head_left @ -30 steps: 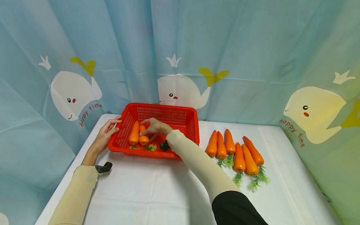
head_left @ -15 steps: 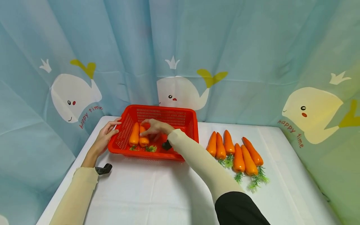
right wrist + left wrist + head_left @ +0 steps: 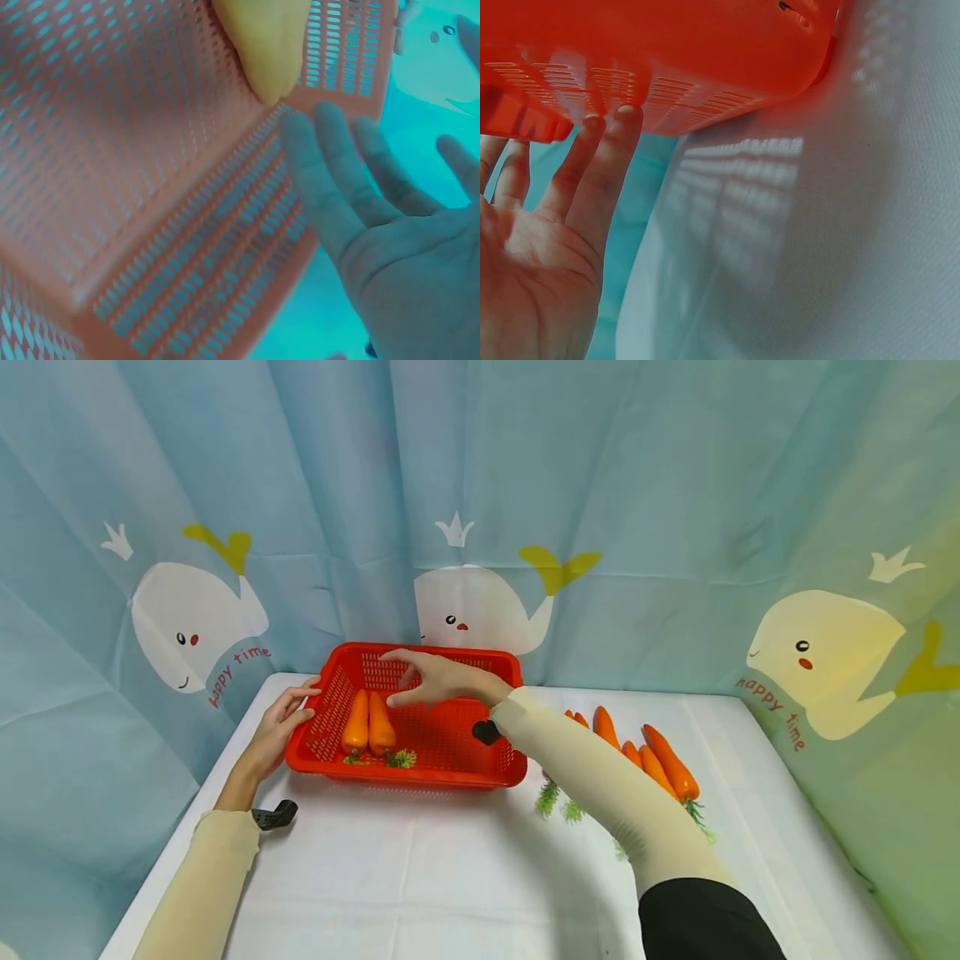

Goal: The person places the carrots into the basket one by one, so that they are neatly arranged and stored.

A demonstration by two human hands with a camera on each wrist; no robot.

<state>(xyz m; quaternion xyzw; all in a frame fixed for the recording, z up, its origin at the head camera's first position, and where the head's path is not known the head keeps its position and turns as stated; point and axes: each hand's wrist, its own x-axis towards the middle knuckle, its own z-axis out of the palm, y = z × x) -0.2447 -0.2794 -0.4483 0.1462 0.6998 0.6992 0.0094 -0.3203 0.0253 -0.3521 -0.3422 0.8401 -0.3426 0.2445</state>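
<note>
Two carrots, a left one (image 3: 356, 723) and a right one (image 3: 382, 725), lie side by side at the left end of a red plastic basket (image 3: 405, 781). My right hand (image 3: 442, 681) is over the basket with its fingers spread, apart from the carrots and holding nothing. The right wrist view shows that hand (image 3: 405, 232) near the perforated wall, with a carrot tip (image 3: 274, 60) beyond the fingers. At the basket's left side, my left hand (image 3: 273, 731) touches the rim and wall. Seen from the left wrist, its fingers (image 3: 615, 161) are straight against the slotted side.
Right of the basket, several more carrots (image 3: 671, 764) with green tops lie on the white cloth (image 3: 337, 877), partly hidden behind my right sleeve (image 3: 600, 785). A blue curtain (image 3: 360, 485) with printed whales hangs close behind the basket.
My right hand has let go of the right-hand carrot in the basket and risen up and to the right. That carrot stays beside the other one. The left hand has kept its place at the basket.
</note>
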